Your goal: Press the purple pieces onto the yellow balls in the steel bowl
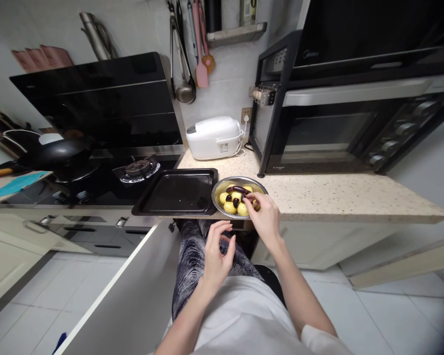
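A round metal bowl [216, 191] stands at the counter's front edge. In it lie several peeled yellow potatoes [230, 207] and dark purple-brown pieces, among them one long sausage-like piece [239, 189] on top. My right hand [265, 217] reaches into the bowl from the right, its thumb and fingers pinched at a small dark piece [243, 196]; the hand covers part of the contents. Below the bowl, in front of the counter, my left hand [219, 254] hangs in the air with fingers curved and apart, holding nothing. Left of the bowl is a black baking tray [181, 192].
A white rice cooker [214, 138] is behind the tray and bowl. To the right, an oven [329, 133] sits on the counter [340, 195]. A gas burner [138, 167] and a wok [59, 153] are on the left. An opened cabinet door [122, 291] juts out beside my legs.
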{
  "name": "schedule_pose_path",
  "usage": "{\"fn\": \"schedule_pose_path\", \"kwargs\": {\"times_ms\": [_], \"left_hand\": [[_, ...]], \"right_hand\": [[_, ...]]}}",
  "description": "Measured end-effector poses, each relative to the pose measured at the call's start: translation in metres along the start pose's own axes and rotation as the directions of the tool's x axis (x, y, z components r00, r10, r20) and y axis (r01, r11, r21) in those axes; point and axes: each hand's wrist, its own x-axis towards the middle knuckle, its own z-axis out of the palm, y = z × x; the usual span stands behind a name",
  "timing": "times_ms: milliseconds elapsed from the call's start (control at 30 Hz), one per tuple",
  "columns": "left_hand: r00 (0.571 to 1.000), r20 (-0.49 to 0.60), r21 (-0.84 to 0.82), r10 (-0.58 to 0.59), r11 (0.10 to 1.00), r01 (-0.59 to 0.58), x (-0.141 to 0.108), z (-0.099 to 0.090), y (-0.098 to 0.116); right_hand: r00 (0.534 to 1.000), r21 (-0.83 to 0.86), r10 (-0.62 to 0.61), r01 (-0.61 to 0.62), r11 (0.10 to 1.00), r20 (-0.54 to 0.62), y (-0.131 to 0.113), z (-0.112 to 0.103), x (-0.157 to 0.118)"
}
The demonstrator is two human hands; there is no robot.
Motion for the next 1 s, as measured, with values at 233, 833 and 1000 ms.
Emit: {"fn": "schedule_pose_path", "kwargs": {"times_ms": [233, 833, 1000], "left_hand": [[1.0, 0.021, -0.002, -0.007, 1.0, 0.007, -0.003, 0.002, -0.001], [0.993, 0.113, 0.026, 0.041, 0.999, -0.045, -0.004, 0.004, 0.003], [0.99, 0.123, 0.033, 0.067, 0.997, -0.072, 0.001, 0.001, 0.007]], "right_hand": [[0.993, 0.063, -0.051, 0.058, 0.996, -0.104, -0.004, -0.019, -0.03], [0.992, 0.164, -0.094, 0.107, 0.981, -0.088, -0.008, -0.024, -0.063], [0.991, 0.162, -0.095, 0.108, 0.981, -0.091, -0.006, -0.024, -0.063]]}}
